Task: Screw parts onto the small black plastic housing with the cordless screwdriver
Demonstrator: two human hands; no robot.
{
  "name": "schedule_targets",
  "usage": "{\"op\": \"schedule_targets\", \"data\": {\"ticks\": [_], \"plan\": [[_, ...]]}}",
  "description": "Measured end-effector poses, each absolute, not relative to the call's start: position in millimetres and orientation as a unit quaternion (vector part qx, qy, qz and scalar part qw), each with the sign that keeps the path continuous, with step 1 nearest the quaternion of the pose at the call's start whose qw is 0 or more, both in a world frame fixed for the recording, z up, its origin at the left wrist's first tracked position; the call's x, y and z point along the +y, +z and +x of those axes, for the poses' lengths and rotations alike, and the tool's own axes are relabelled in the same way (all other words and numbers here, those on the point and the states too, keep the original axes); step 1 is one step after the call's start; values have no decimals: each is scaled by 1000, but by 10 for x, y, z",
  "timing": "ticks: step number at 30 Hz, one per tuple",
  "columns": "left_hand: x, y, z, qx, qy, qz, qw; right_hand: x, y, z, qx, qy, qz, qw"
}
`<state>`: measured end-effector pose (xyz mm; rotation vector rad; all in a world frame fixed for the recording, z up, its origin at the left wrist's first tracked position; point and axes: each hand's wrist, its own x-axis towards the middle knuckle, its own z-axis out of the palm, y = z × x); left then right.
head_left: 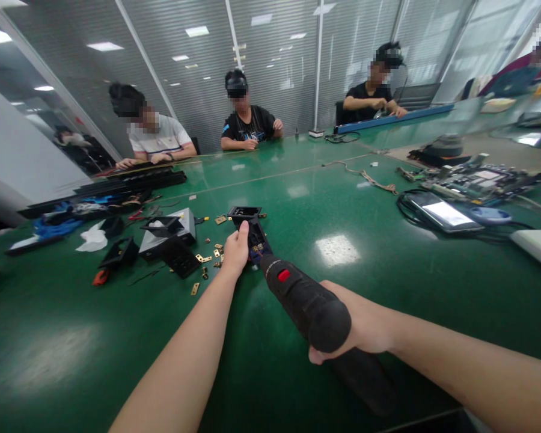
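Note:
My right hand (pixel 342 319) is wrapped round the handle of a black cordless drill (pixel 297 294) with a red switch on top. The drill's nose points away from me, its tip at a black plastic housing (pixel 260 236). Small brass-coloured parts show inside the housing near the tip; whether the bit touches a screw I cannot make out. My left hand (pixel 237 248) grips the housing's left side, thumb on top and the other fingers mostly hidden. Just left of this hand, several small brass plates (pixel 202 258) and screws lie scattered on the green table (pixel 288 373).
A grey box (pixel 187 225) with black housings (pixel 178 255) stands left. Farther left lie white tissue (pixel 92 237), blue gloves (pixel 56 225) and black strips (pixel 130 183). On the right are a phone-like device (pixel 444 211), circuit boards (pixel 482 177) and cables. Several people sit across the table.

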<state>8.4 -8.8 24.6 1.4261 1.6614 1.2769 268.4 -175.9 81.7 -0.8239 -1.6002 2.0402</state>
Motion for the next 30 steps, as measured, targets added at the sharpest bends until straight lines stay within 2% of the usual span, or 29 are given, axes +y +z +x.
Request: {"op": "schedule_targets", "data": {"ticks": [30], "plan": [[-61, 204, 50, 630, 476, 542, 289, -1759, 851, 2662, -599, 711, -294, 223]]}}
